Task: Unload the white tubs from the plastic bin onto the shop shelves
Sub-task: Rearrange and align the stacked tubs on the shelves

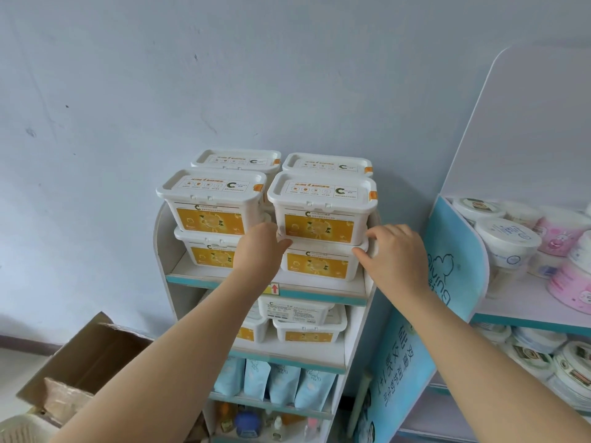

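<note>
Several white tubs with yellow labels stand in two-high stacks on the top shelf [224, 278] of a narrow white rack. The front right upper tub [319, 206] sits on a lower tub [316, 263]. My left hand [259, 247] grips the upper tub's lower left corner, with its fingers tucked between the two front stacks. At the tub's lower right corner my right hand [393, 254] curls its fingers round the side, thumb on the lid below. More tubs [307, 329] lie on the second shelf. A corner of the pale plastic bin [19, 426] shows at bottom left.
An open cardboard box [89, 362] stands on the floor to the left, against the wall. Blue pouches [275, 383] and bottles fill the lower shelves. To the right, a blue-sided shelf unit [454, 260] holds round white and pink tubs.
</note>
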The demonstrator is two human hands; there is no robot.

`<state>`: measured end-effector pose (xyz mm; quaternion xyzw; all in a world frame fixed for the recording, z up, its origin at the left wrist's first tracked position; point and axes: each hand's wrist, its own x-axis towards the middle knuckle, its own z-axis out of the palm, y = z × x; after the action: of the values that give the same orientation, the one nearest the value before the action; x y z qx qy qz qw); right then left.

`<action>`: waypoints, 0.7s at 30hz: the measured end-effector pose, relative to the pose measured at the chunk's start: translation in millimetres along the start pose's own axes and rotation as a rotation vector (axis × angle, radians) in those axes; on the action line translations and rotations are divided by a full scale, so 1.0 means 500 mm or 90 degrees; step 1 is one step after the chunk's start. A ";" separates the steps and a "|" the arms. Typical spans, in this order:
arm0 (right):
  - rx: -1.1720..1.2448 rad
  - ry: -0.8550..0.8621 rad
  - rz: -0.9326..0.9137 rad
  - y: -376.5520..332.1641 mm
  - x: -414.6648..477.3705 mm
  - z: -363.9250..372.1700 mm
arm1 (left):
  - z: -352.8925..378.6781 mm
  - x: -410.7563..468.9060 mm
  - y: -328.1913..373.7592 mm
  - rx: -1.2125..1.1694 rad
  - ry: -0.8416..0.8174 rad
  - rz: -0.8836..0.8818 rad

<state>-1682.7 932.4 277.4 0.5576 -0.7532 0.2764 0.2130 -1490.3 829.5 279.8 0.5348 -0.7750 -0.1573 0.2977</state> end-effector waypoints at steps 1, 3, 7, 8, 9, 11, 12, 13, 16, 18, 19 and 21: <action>0.025 0.011 -0.002 -0.007 -0.009 -0.002 | -0.009 -0.010 -0.008 -0.011 0.012 0.001; 0.075 0.000 -0.014 -0.031 -0.027 -0.001 | -0.028 -0.027 -0.041 -0.038 0.029 -0.007; 0.142 -0.068 -0.039 -0.107 -0.041 0.022 | -0.071 -0.038 -0.145 -0.044 0.077 -0.093; 0.150 -0.080 -0.042 -0.129 -0.037 0.032 | -0.081 -0.033 -0.169 -0.049 0.087 -0.118; 0.161 -0.090 -0.041 -0.151 -0.032 0.043 | -0.091 -0.026 -0.190 -0.056 0.093 -0.135; 0.195 -0.110 -0.027 -0.195 -0.017 0.067 | -0.106 -0.006 -0.223 -0.067 0.091 -0.145; 0.212 -0.120 -0.019 -0.218 -0.010 0.077 | -0.112 0.005 -0.233 -0.075 0.083 -0.144; 0.225 -0.128 -0.012 -0.238 -0.002 0.087 | -0.117 0.017 -0.243 -0.085 0.072 -0.139; 0.238 -0.147 0.003 -0.289 0.018 0.115 | -0.132 0.050 -0.264 -0.103 0.027 -0.111; 0.222 -0.162 0.019 -0.308 0.029 0.134 | -0.139 0.066 -0.276 -0.099 0.006 -0.100; 0.212 -0.167 0.028 -0.314 0.033 0.143 | -0.142 0.074 -0.282 -0.097 -0.001 -0.094; 0.194 -0.163 0.044 -0.323 0.037 0.155 | -0.146 0.085 -0.288 -0.089 -0.006 -0.080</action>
<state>-1534.2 831.9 259.3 0.5875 -0.7425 0.3211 0.0186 -1349.2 741.5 267.7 0.5598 -0.7283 -0.2319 0.3199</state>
